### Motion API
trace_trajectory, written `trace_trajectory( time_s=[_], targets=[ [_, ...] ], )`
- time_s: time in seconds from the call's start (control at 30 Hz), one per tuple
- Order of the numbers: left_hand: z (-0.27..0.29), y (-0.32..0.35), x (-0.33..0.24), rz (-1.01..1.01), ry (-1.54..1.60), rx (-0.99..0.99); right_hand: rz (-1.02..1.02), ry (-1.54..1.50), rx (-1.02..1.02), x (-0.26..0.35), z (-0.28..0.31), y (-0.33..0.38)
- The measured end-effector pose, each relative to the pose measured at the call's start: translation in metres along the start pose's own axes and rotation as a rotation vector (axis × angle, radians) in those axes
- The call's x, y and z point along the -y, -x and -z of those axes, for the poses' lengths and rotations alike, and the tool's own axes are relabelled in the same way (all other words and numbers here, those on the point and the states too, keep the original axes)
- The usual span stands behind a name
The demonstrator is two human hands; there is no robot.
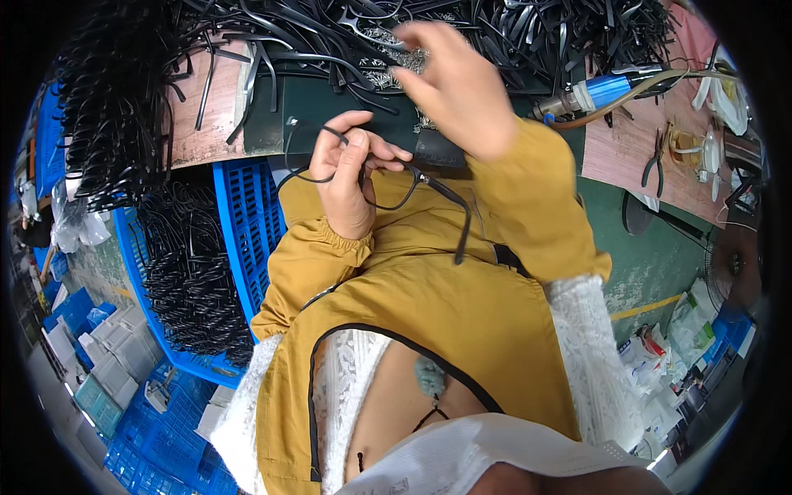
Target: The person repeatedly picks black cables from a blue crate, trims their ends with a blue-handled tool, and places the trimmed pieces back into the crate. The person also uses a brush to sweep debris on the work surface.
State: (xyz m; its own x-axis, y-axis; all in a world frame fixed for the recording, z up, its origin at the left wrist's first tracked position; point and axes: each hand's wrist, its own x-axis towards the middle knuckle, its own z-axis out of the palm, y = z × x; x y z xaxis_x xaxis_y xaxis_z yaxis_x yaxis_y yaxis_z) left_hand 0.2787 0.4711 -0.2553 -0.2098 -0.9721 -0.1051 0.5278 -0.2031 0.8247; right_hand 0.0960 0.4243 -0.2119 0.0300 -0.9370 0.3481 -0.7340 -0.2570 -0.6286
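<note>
My left hand [346,177] grips 1 black eyeglass frame [388,186] above my lap, its temple hanging down, while my right hand [454,87], blurred, fingers loosely curled, hovers over small metal parts [388,70] on the tabletop [627,148]; 1 blue crate [239,214] of black frames sits left, pale packages [689,326] lower right.

Eyewear assembly workshop, shown by heaped black spectacle temples [528,33] at twelve o'clock, blue crates [239,223] of frames at nine, pneumatic screwdriver [598,91] and pliers [656,165] at two.
</note>
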Motion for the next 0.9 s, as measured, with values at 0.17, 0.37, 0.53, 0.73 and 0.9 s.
trace_trajectory(
  time_s=[0.17, 0.37, 0.53, 0.73, 0.9],
  targets=[
    [0.003, -0.006, -0.007, 0.041, -0.084, 0.005, 0.024, 0.267, 0.134, 0.014, -0.024, -0.047],
    [-0.007, -0.012, -0.033, 0.590, -0.087, 0.071, -0.161, -0.276, -0.129, -0.005, 0.043, 0.059],
    [-0.026, -0.001, -0.015, 1.051, 0.010, 0.363, -0.376, -0.542, -0.083, -0.018, 0.028, 0.100],
    [-0.024, 0.000, -0.004, 1.004, -0.009, 0.361, -0.333, -0.705, -0.124, -0.020, 0.014, 0.098],
    [-0.029, -0.004, -0.010, 0.950, -0.036, 0.369, -0.083, -0.447, -0.063, -0.025, 0.015, 0.085]
  ],
)
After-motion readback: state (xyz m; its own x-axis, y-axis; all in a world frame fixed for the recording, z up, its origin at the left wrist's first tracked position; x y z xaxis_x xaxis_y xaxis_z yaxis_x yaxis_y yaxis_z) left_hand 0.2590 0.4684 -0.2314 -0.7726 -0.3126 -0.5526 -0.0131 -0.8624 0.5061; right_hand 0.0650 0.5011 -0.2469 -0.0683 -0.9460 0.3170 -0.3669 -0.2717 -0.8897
